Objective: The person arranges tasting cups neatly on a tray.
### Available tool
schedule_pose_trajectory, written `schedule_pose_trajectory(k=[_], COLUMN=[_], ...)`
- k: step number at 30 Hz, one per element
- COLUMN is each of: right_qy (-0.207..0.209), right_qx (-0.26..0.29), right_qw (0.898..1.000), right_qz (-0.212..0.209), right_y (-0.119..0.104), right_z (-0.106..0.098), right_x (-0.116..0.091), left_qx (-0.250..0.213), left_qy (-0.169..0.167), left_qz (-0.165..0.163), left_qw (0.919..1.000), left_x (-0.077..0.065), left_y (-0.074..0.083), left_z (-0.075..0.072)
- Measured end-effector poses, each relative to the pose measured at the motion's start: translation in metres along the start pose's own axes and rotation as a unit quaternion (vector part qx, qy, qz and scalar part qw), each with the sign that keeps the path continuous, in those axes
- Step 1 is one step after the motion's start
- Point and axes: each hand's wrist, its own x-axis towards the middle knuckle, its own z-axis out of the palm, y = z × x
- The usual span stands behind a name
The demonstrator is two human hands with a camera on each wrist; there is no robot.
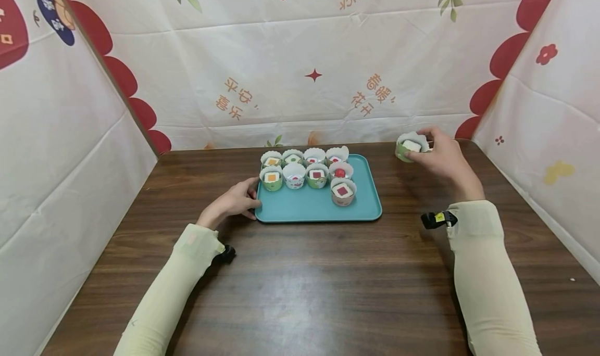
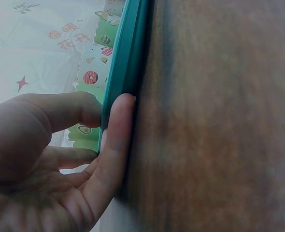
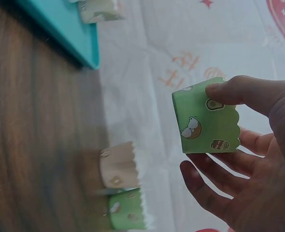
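Note:
My right hand (image 1: 442, 155) holds a green paper cake cup (image 3: 207, 118) at the back right, above the table, with the thumb on one side and fingers on the other. A white piece shows inside that cup in the head view. My left hand (image 1: 233, 199) grips the left edge of a blue-green tray (image 1: 300, 207), with fingertips on its rim and outer wall. Several paper cups stand on the tray, most in two rows at the back. One pinkish cup (image 1: 344, 193) with a white and dark red square piece sits in front of them at the right.
Beyond the held cup, a pinkish cup (image 3: 119, 165) and another green cup (image 3: 128, 210) stand on the wooden table (image 1: 300, 283), mostly hidden by my hand in the head view. A printed white cloth (image 1: 290, 80) hangs behind and at both sides.

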Motion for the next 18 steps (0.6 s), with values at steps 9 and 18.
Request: schedule_pose_trajectory(k=[9,18], right_qy=[0.008,0.014], right_qx=[-0.012,-0.012], right_qw=[0.999,0.998], right_qz=[-0.036,-0.062], right_y=[-0.025,-0.042], right_z=[-0.009,-0.008], right_x=[-0.004,-0.007], left_qx=[-0.002,0.000], left_qy=[0.004,0.004], left_qz=[-0.002,0.000], left_qw=[1.0000,1.0000], left_x=[-0.001,0.000], left_y=[0.001,0.001], left_z=[0.000,0.000])
